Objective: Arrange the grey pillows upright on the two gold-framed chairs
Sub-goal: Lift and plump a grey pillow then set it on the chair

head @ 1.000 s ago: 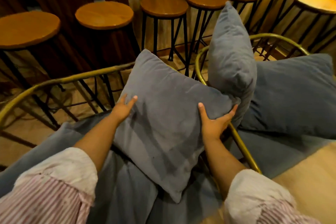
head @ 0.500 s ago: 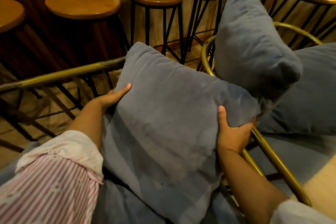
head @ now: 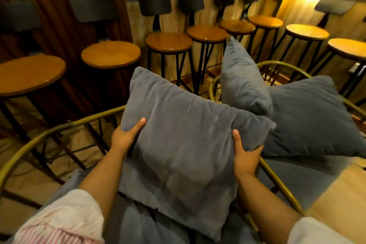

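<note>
Here the left hand [head: 126,136] and right hand [head: 244,156] clasp a grey pillow [head: 184,144] by its side edges at frame centre, tilted above the near chair [head: 49,136]. It wants its lower edge seated on the cushion [head: 138,226], top leaned against the gold rail.

Grey pillow [head: 186,148] gripped at both side edges: left hand [head: 123,137] on its left edge, thumb laid across the front, right hand [head: 244,157] at its right edge, thumb up on the fabric. Tilted, lower corner down on the grey seat cushion [head: 136,224] of the near gold-framed chair [head: 49,136]. Right of that pillow, two more grey pillows [head: 309,119] propped in the second gold-framed chair [head: 277,176]. Beyond the pillow, round wooden stools [head: 168,42] in a row.
</note>
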Demonstrator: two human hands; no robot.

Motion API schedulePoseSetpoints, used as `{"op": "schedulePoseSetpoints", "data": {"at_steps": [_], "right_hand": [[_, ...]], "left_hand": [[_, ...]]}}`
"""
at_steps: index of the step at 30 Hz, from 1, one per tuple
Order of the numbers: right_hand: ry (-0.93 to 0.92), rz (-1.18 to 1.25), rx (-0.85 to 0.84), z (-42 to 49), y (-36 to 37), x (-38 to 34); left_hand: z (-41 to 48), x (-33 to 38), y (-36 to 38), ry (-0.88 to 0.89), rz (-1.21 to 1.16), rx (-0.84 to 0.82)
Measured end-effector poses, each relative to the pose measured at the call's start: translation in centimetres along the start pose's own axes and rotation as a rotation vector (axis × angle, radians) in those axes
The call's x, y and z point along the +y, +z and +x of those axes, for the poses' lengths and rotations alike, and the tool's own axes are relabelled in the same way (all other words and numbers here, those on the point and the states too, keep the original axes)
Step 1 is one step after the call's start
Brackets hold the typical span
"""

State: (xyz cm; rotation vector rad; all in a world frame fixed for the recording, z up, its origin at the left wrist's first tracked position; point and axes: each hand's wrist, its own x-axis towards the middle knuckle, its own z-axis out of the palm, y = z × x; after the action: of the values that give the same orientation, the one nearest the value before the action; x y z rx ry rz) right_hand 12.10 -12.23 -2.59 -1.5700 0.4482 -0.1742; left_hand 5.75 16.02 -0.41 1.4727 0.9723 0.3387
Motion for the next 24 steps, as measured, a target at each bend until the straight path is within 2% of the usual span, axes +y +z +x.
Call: {"op": "schedulePoseSetpoints", "data": {"at_steps": [8, 13, 18, 24], "right_hand": [[-0.134, 0.05, -0.001, -3.5, -4.8, -12.0], [-0.18, 0.06, 0.077, -4.3, -10.6, -16.8], [-0.122, 0.114, 0.149, -2.5, -17.6, -18.1], [-0.073, 0.077, 0.249, 2.7, -27.8, -19.2]], "left_hand": [[-9.6, 8.9, -3.4, 0.073, -0.059, -0.033], [-15.3, 13.2, -2.2, 0.141, -0.062, -0.143], [-19.9, 13.6, 2.1, 0.201, -0.091, -0.213], [-25.6, 13.0, 11.3, 0.264, -0.085, -0.307]]}}
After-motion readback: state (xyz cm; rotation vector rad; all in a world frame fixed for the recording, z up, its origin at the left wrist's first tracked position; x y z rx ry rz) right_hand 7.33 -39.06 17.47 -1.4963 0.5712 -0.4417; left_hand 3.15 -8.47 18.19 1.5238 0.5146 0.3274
